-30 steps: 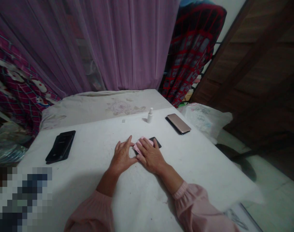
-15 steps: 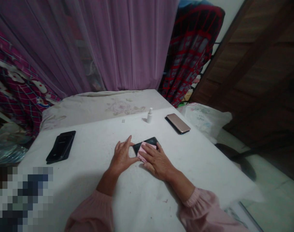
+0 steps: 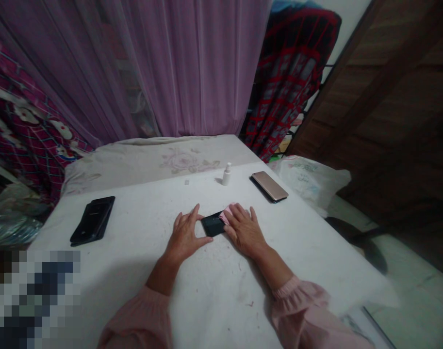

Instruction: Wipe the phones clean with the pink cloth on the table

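A dark smartphone (image 3: 213, 225) lies flat on the white-covered table. My left hand (image 3: 184, 236) braces its left end, thumb along the near edge and fingers at the far corner. Under the fingers of my right hand (image 3: 245, 231) is a folded pink cloth (image 3: 227, 212), pressed onto the phone's right end. That hand and the cloth hide the right part of the phone.
Beyond the hands stands a small white spray bottle (image 3: 226, 175), with a tiny square piece (image 3: 187, 182) to its left. A gold phone (image 3: 269, 185) rests on a dark one at right. Stacked black phones (image 3: 93, 220) lie at left. A plastic bag (image 3: 308, 179) sits past the right edge.
My right hand has slid the pink cloth rightward and slightly away across the phone, uncovering its left part. My left hand stays at the left end.
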Demonstrator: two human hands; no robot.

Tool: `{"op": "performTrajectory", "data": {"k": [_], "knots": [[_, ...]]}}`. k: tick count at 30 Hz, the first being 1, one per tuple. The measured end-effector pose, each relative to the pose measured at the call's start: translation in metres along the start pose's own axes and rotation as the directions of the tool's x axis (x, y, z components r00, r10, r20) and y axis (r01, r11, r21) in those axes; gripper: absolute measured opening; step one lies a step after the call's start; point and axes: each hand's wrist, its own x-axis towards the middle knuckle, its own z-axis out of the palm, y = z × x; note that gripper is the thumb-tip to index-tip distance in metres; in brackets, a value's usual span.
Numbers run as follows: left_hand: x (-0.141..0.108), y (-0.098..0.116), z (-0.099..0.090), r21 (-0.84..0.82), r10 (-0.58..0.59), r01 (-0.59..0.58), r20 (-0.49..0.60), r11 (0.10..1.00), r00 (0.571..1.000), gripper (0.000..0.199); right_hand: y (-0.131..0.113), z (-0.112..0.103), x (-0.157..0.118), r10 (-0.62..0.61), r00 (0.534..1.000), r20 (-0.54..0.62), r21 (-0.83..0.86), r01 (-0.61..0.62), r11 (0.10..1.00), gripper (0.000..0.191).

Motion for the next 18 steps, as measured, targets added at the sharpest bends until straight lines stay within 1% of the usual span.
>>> {"op": "performTrajectory", "data": {"k": [3, 6, 8, 11, 13, 14, 18], "knots": [[0.000, 0.000, 0.000, 0.004, -0.001, 0.001, -0.001, 1.000, 1.000, 0.109, -0.015, 0.004, 0.006, -0.090, 0.996, 0.001, 0.039, 0.090, 0.995, 0.055], [0.000, 0.000, 0.001, 0.014, 0.004, -0.004, 0.000, 1.000, 1.000, 0.106, -0.026, 0.007, 0.005, -0.176, 0.984, -0.004, 0.069, 0.176, 0.982, 0.059], [0.000, -0.001, 0.001, 0.016, 0.004, -0.004, 0.006, 1.000, 1.000, 0.105, -0.028, 0.007, 0.002, -0.216, 0.976, -0.022, 0.083, 0.217, 0.973, 0.059], [0.000, -0.001, 0.001, 0.014, 0.007, -0.007, 0.008, 1.000, 1.000, 0.106, -0.025, 0.006, -0.007, -0.251, 0.967, -0.037, 0.094, 0.253, 0.963, 0.057], [0.001, -0.001, 0.000, 0.009, 0.008, -0.008, 0.011, 1.000, 1.000, 0.107, -0.019, 0.006, -0.013, -0.232, 0.972, -0.027, 0.082, 0.234, 0.969, 0.057], [0.001, -0.001, 0.000, 0.007, 0.007, -0.007, 0.013, 1.000, 1.000, 0.108, -0.016, 0.006, -0.016, -0.204, 0.979, -0.022, 0.069, 0.205, 0.976, 0.056], [0.000, 0.000, -0.001, 0.009, 0.005, -0.005, 0.011, 1.000, 1.000, 0.109, -0.006, 0.009, -0.020, -0.018, 0.999, -0.032, 0.003, 0.018, 1.000, 0.052]]}}
